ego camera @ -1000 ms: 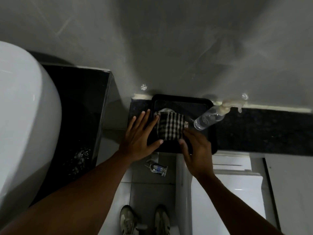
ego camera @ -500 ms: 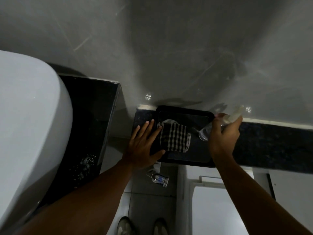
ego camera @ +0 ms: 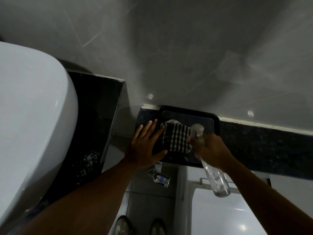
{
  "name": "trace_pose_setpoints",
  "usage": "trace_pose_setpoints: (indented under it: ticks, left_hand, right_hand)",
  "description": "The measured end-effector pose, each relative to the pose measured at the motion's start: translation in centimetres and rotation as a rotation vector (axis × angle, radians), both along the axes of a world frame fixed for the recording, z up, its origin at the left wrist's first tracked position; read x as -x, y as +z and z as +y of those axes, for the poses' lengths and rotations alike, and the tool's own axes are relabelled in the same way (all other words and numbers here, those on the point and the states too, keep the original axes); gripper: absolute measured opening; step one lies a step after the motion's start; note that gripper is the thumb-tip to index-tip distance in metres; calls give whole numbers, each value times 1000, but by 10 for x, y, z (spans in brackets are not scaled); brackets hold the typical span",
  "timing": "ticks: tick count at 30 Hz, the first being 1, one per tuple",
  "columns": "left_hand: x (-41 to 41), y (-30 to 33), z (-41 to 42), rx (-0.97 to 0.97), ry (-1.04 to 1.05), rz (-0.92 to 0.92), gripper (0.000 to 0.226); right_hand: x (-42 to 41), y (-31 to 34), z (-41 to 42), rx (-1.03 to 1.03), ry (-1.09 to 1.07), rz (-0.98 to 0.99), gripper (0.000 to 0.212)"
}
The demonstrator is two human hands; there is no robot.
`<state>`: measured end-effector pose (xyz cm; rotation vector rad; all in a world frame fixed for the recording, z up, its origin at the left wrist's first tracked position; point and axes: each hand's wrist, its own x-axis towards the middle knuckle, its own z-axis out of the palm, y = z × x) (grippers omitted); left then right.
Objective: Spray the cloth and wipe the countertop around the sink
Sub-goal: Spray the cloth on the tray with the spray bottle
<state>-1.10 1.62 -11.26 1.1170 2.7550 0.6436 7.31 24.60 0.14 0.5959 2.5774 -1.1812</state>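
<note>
A black-and-white checked cloth [ego camera: 176,138] lies folded in a black tray [ego camera: 215,119] on the dark stone ledge against the wall. My left hand [ego camera: 145,146] rests flat, fingers spread, on the tray's left edge, its fingertips touching the cloth. My right hand [ego camera: 210,148] grips a clear spray bottle [ego camera: 216,180] by its neck. The bottle's nozzle points at the cloth's right edge and its body slants down toward me. The white sink basin [ego camera: 30,124] fills the left side, on a dark countertop [ego camera: 94,119].
The dark ledge [ego camera: 262,146] runs on to the right along the grey wall. A small glass bottle [ego camera: 160,178] sits below the tray's front edge. A white appliance top [ego camera: 228,216] lies lower right. My shoes [ego camera: 123,226] stand on the tiled floor.
My right hand picked the spray bottle up from the tray's right rim, swung it round and now aims its nozzle at the cloth. My left hand has stayed flat on the tray.
</note>
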Motion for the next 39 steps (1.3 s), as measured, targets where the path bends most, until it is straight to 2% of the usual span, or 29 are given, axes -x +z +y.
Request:
trace_pose_setpoints:
  ticks: [5,11,16,19,24,27,33,39]
  left_hand:
    - [0,0,1,-1,8,-20,84]
    - [1,-2,1,2,3,-24,85]
    - [0,-2,0,-1,5,-18,84]
    - [1,-2,0,-3,3,-22,84]
    - [0,-2,0,-7,6,-15,83]
    - [-1,-1,0,3,10,9,82]
    - [-1,-1,0,23,8,23,82]
    - [0,1,1,20,-2,19,82]
  right_hand:
    - [10,-9,-4,-208,113,-72,36]
    - [12,-10,-8,-151,32,-9,38]
    - [13,-4,-7,-248,61,-33,42]
    - [16,7,-4,-248,-74,116,36]
    - [19,22,12,-60,-426,602,16]
    - [15,10,16,6,-459,650,44]
    - [18,-6,17,31,-389,546,70]
    - [16,-11,8,50,-350,526,72]
